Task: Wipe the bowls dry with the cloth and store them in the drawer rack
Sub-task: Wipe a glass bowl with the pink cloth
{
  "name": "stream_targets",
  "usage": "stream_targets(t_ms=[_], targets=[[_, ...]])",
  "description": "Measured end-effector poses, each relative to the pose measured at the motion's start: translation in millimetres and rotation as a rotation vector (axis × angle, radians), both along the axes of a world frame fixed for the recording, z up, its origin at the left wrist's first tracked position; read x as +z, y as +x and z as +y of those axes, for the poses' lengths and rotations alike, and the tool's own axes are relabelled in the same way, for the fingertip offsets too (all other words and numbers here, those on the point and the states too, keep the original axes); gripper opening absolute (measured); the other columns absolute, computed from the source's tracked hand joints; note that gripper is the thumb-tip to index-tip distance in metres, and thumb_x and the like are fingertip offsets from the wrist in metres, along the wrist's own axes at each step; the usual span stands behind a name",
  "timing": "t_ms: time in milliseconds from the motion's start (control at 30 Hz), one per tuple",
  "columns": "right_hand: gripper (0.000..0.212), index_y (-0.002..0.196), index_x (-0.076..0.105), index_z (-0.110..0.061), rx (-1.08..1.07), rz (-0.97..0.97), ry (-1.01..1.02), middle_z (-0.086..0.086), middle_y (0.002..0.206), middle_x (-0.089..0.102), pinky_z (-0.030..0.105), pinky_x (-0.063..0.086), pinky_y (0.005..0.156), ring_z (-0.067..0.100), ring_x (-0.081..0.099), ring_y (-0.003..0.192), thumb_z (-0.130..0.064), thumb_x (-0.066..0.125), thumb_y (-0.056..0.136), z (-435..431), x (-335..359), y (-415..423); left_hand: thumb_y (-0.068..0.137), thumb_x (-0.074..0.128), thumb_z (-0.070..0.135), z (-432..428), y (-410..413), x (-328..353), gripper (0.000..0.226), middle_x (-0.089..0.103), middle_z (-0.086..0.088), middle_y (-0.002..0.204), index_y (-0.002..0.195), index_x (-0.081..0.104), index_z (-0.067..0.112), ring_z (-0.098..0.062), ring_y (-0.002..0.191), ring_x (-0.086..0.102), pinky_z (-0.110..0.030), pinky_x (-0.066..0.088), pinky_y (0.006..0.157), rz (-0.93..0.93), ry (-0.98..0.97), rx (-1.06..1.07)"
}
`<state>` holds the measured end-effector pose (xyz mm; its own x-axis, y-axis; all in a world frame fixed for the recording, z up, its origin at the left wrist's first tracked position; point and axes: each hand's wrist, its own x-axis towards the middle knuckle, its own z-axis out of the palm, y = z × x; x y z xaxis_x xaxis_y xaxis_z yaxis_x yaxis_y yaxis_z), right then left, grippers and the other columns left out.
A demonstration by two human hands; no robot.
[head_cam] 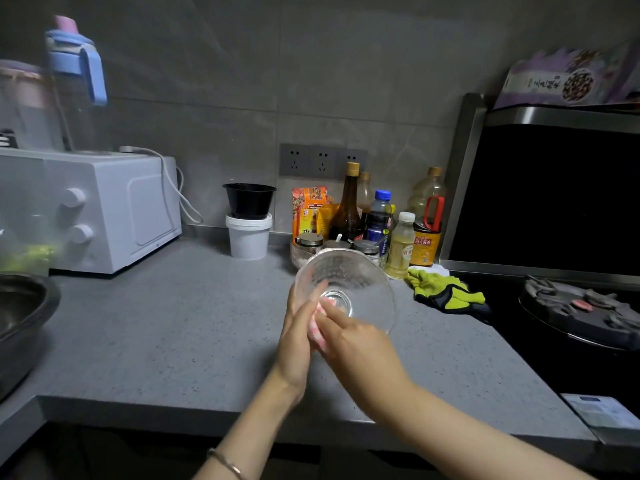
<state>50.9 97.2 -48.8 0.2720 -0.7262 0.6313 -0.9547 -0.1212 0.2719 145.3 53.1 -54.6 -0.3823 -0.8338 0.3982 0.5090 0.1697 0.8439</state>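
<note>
The left hand point(298, 337) grips the near-left rim of a clear glass bowl point(356, 275), its fingers point(311, 294) lying fairly straight against the glass. The right hand point(356, 344) is curled round a pink-and-white cloth point(320, 327) and presses it to the bowl near the base. The two hands are touching. The bowl is held tilted on its side above the grey worktop point(173, 341); I cannot tell whether the cloth is on the inside or the outside of the glass. A thin bracelet point(227, 462) sits on the left wrist.

Just right of the hands lies a yellow-green glove point(446, 294). Right behind the bowl stand jars point(309, 240) with metal lids. Behind those are a pale bottle point(401, 245) with a white cap, a blue-capped bottle point(379, 216), a tall dark bottle point(348, 209) and an oil bottle point(427, 220) with a red handle. Its orange label carries Chinese characters too blurred to read. An orange packet point(308, 209) beside them also bears Chinese print, unreadable.

Behind and left of the hands a black tub point(249, 200) sits in a white tub point(248, 235). Farther left is a white oven point(104, 209) with a blue-lidded flask point(74, 81) on top. Far right is a stove burner point(581, 306), and above it a purple packet point(568, 81) with Chinese writing.
</note>
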Motion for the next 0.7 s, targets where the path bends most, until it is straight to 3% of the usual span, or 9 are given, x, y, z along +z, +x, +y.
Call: stream_targets(t_ms=[100, 167, 200, 267, 333, 400, 500, 600, 700], targets=[[0.043, 0.108, 0.072, -0.019, 0.103, 0.004, -0.002, 0.001, 0.119, 0.067, 0.02, 0.053, 0.051, 0.012, 0.071, 0.079, -0.027, 0.034, 0.089, 9.0, 1.5, -0.9, 0.096, 0.043, 0.033, -10.5, 7.5, 1.3, 0.036, 0.057, -0.002, 0.134, 0.131, 0.05, 0.032, -0.023, 0.123, 0.055, -0.035, 0.05, 0.097, -0.019, 0.053, -0.003], [0.042, 0.119, 0.067, -0.02, 0.211, 0.31, 0.018, 0.004, 0.131, 0.059, 0.031, 0.058, 0.078, 0.018, 0.065, 0.107, -0.017, 0.043, 0.085, 15.3, 7.4, -32.3, 0.095, 0.041, 0.032, -22.7, 24.1, 8.5, 0.035, 0.053, 0.001, 0.138, 0.126, 0.056, 0.029, -0.016, 0.12, 0.057, -0.036, 0.051, 0.095, -0.128, -0.04, -0.041], [0.052, 0.127, 0.06, -0.02, 0.204, 0.486, 0.054, 0.006, 0.14, 0.05, 0.039, 0.051, 0.094, 0.021, 0.054, 0.122, -0.016, 0.053, 0.075, 17.8, 15.7, -48.6, 0.094, 0.042, 0.03, -27.1, 30.6, 12.3, 0.033, 0.052, 0.003, 0.139, 0.122, 0.059, 0.03, -0.014, 0.118, 0.058, -0.037, 0.051, 0.095, -0.214, -0.084, -0.076], [0.082, 0.146, 0.026, -0.02, 0.046, 0.833, 0.173, 0.01, 0.155, 0.009, 0.048, 0.014, 0.113, 0.026, 0.013, 0.142, -0.012, 0.057, 0.07, 20.8, 38.6, -66.9, 0.093, 0.048, 0.028, -26.9, 37.4, 21.0, 0.029, 0.055, 0.005, 0.134, 0.119, 0.06, 0.032, -0.015, 0.112, 0.06, -0.035, 0.052, 0.093, -0.416, -0.14, -0.186], [0.093, 0.139, -0.024, -0.012, -0.053, 1.101, 0.257, 0.014, 0.139, -0.039, 0.048, -0.018, 0.102, 0.029, -0.032, 0.129, -0.008, 0.051, 0.084, 21.8, 52.0, -67.2, 0.093, 0.051, 0.03, -21.8, 37.4, 28.8, 0.028, 0.063, 0.006, 0.122, 0.12, 0.056, 0.034, -0.021, 0.108, 0.062, -0.032, 0.054, 0.088, -0.578, -0.141, -0.304], [0.095, 0.129, -0.038, -0.006, -0.136, 1.215, 0.284, 0.015, 0.13, -0.048, 0.049, -0.023, 0.098, 0.031, -0.04, 0.12, -0.007, 0.049, 0.089, 20.9, 54.6, -63.6, 0.09, 0.053, 0.036, -18.4, 37.0, 31.6, 0.027, 0.066, 0.011, 0.113, 0.117, 0.055, 0.039, -0.025, 0.105, 0.064, -0.032, 0.054, 0.084, -0.627, -0.123, -0.339], [0.095, 0.148, 0.006, -0.015, -0.075, 0.957, 0.131, 0.01, 0.156, -0.008, 0.043, 0.002, 0.114, 0.025, -0.005, 0.142, -0.006, 0.064, 0.073, 17.4, 40.1, -72.9, 0.096, 0.045, 0.038, -20.9, 35.5, 30.3, 0.024, 0.063, 0.014, 0.117, 0.118, 0.055, 0.041, -0.01, 0.108, 0.061, -0.031, 0.052, 0.09, -0.571, -0.14, -0.249], [0.09, 0.133, 0.055, -0.02, 0.108, 0.493, 0.285, 0.006, 0.143, 0.043, 0.031, 0.033, 0.105, 0.018, 0.05, 0.127, -0.015, 0.081, 0.047, 24.2, 24.2, -60.3, 0.097, 0.039, 0.038, -27.0, 30.1, 23.8, 0.034, 0.064, -0.002, 0.124, 0.124, 0.058, 0.03, -0.022, 0.11, 0.062, -0.044, 0.053, 0.091, -0.409, -0.039, -0.142], [0.088, 0.132, 0.055, -0.023, 0.212, 0.18, 0.431, 0.0, 0.143, 0.047, 0.017, 0.039, 0.098, 0.009, 0.058, 0.117, -0.044, 0.082, 0.051, 33.6, 18.8, -33.9, 0.098, 0.033, 0.035, -23.5, 25.3, 16.5, 0.036, 0.067, -0.011, 0.119, 0.122, 0.06, 0.027, -0.028, 0.101, 0.067, -0.036, 0.055, 0.079, -0.281, 0.074, -0.129]])
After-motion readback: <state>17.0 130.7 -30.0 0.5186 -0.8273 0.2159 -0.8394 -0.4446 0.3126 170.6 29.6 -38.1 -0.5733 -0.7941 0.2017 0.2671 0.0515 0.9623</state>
